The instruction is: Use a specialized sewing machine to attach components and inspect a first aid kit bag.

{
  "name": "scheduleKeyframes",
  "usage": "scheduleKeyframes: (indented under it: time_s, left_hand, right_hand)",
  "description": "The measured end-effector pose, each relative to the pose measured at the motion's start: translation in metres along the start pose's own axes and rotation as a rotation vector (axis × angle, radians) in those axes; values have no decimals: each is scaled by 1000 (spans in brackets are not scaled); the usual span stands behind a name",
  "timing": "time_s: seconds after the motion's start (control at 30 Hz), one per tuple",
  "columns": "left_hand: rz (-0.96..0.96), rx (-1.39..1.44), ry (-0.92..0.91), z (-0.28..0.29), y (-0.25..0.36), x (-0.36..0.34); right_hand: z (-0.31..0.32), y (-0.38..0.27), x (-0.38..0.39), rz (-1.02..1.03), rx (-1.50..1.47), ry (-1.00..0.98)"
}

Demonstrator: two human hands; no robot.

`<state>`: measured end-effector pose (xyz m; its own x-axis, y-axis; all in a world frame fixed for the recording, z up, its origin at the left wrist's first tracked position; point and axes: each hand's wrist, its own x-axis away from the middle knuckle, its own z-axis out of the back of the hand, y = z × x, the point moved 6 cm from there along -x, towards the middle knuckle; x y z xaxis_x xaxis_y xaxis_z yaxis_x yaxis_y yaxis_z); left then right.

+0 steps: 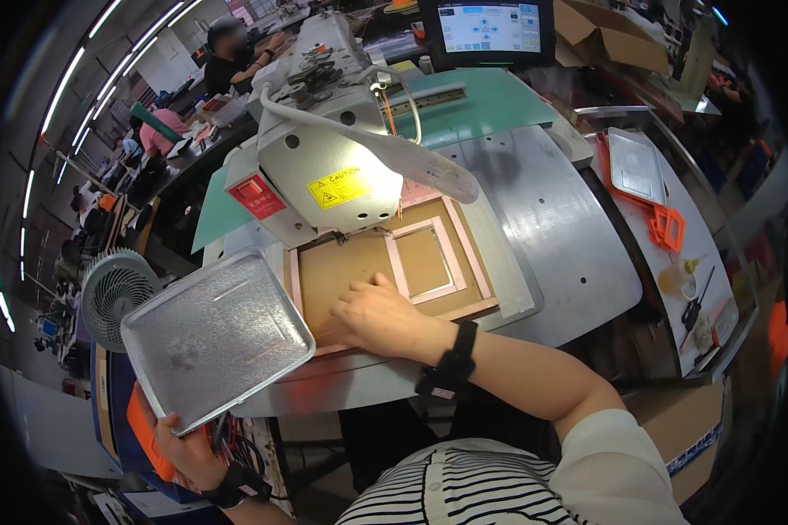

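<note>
My left hand (191,453) grips the near corner of a shallow silver metal tray (223,328), thumb on top. The tray is tilted and hangs over the left front of the sewing machine's bed. My right hand (381,317) is on or just above a brown template board (341,271) with pink strips along its edges. Its fingers are curled together; whatever they may pinch is hidden. Just right of that hand, a pink-edged rectangular frame (429,260) lies on the board. The sewing machine head (324,166) stands over the board's far edge, its lamp lit.
A small grey fan (121,293) is left of the tray. Orange material (144,429) shows beside my left hand. On the right, a side table holds another metal tray (635,164), an orange plastic piece (665,229) and a small bottle (678,276). A lit screen (488,31) stands behind.
</note>
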<state>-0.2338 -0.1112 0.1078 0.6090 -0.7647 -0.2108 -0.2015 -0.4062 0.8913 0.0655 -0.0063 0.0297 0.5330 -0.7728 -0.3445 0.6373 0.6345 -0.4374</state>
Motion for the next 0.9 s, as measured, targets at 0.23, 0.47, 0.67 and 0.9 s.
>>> scheduleKeyframes:
  time_s: [0.23,0.47,0.67,0.9]
  left_hand:
    - [123,36,-21,3,-69,37]
    - [225,-25,-45,-4,-94,90]
    - [489,-12,-117,-16,-103,126]
    - [484,54,-163,-14,-107,134]
  right_hand:
    - [39,49,47,-33,-282,-135]
    - [76,92,32,-202,-427,-149]
    - [74,101,30,-93,-150,102]
    - [83,112,41,-178,198,150]
